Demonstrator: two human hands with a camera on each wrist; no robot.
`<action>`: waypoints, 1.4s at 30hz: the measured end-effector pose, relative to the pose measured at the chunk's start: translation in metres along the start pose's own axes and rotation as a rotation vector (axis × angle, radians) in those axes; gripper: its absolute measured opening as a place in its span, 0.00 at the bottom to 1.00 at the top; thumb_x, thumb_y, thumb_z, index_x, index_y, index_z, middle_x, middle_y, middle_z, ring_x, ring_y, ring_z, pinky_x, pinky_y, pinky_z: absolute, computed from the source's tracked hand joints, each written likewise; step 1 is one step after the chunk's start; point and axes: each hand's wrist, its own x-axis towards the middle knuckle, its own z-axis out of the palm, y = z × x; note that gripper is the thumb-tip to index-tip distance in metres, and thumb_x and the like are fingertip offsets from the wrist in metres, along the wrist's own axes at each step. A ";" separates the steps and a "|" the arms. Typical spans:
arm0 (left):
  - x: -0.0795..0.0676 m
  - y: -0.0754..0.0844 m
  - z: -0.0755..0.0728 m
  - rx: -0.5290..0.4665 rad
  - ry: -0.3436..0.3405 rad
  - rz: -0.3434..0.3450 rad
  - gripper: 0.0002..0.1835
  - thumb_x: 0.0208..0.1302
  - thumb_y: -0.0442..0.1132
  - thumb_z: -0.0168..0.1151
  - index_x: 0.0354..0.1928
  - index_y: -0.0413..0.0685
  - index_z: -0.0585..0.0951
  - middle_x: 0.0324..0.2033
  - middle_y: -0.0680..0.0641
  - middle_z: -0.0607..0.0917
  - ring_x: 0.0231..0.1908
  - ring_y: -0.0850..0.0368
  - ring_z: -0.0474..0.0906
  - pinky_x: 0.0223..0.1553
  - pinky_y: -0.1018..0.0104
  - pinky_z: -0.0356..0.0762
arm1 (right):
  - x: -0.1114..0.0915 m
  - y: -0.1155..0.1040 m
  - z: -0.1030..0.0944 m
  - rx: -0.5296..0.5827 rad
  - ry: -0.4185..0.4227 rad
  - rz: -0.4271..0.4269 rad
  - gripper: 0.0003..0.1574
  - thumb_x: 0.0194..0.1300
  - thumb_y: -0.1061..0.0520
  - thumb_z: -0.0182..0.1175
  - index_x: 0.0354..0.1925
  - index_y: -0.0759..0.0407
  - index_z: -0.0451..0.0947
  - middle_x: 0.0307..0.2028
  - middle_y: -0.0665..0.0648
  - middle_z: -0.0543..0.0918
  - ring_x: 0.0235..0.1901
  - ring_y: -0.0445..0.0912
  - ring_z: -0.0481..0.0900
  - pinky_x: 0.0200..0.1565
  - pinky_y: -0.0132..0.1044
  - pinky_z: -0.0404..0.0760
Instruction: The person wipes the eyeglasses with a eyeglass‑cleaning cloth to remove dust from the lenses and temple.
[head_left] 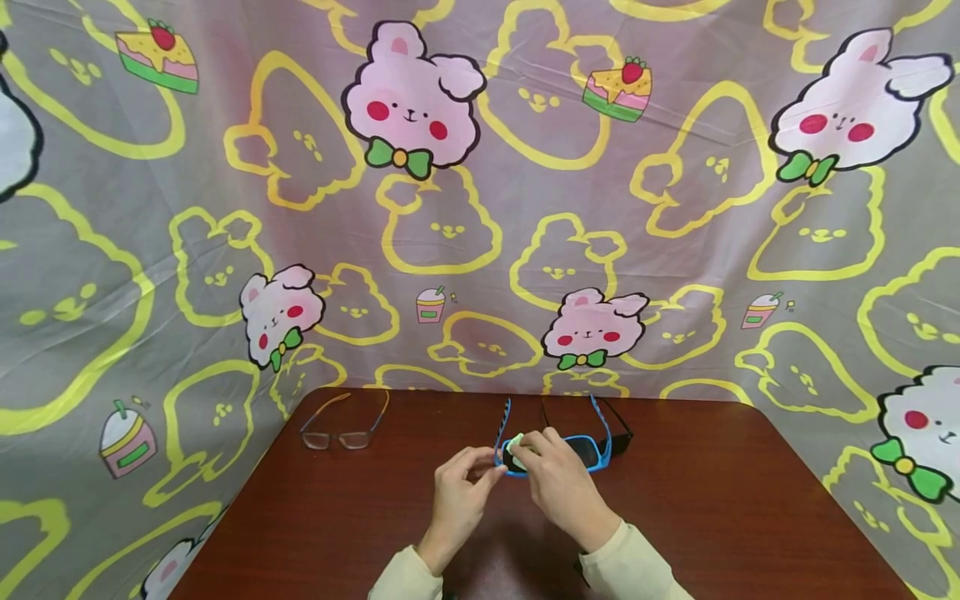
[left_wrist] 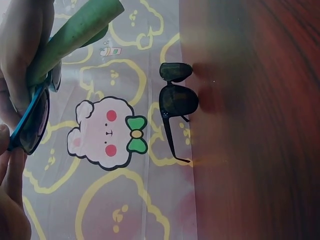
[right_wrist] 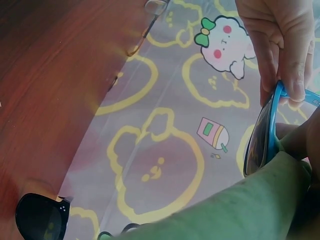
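Blue-framed sunglasses point(head_left: 602, 461) with dark lenses are held up above the table, temples pointing away. My left hand point(head_left: 461, 496) pinches their left corner between thumb and fingers; the right wrist view shows this grip beside the blue frame point(right_wrist: 274, 125). With my right hand point(head_left: 562, 483) I hold a pale green cloth point(head_left: 516, 448) against the left lens. The cloth point(left_wrist: 75, 42) hangs out past the fingers in the left wrist view and covers the lower part of the right wrist view. Behind the lens, some right-hand fingers are partly hidden.
Black sunglasses point(left_wrist: 179, 100) lie on the brown table point(head_left: 712, 500), behind and right of the blue pair. Eyeglasses with clear lenses point(head_left: 337, 440) rest at the table's back left. A patterned curtain point(head_left: 510, 350) hangs around the table's back and sides.
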 end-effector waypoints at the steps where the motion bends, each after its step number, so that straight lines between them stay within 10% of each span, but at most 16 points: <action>1: 0.000 0.000 0.000 -0.001 0.000 -0.003 0.11 0.44 0.17 0.68 0.32 0.28 0.80 0.27 0.38 0.83 0.26 0.52 0.83 0.27 0.67 0.80 | 0.000 0.000 0.000 0.003 -0.001 -0.004 0.17 0.48 0.70 0.67 0.40 0.60 0.84 0.37 0.53 0.79 0.33 0.44 0.70 0.34 0.33 0.75; 42: 0.000 -0.014 -0.004 0.067 -0.001 -0.029 0.12 0.44 0.19 0.70 0.33 0.32 0.82 0.26 0.43 0.83 0.25 0.53 0.82 0.26 0.67 0.80 | -0.009 0.004 -0.006 0.051 0.002 -0.132 0.17 0.45 0.73 0.61 0.34 0.57 0.84 0.32 0.49 0.78 0.30 0.43 0.68 0.34 0.33 0.71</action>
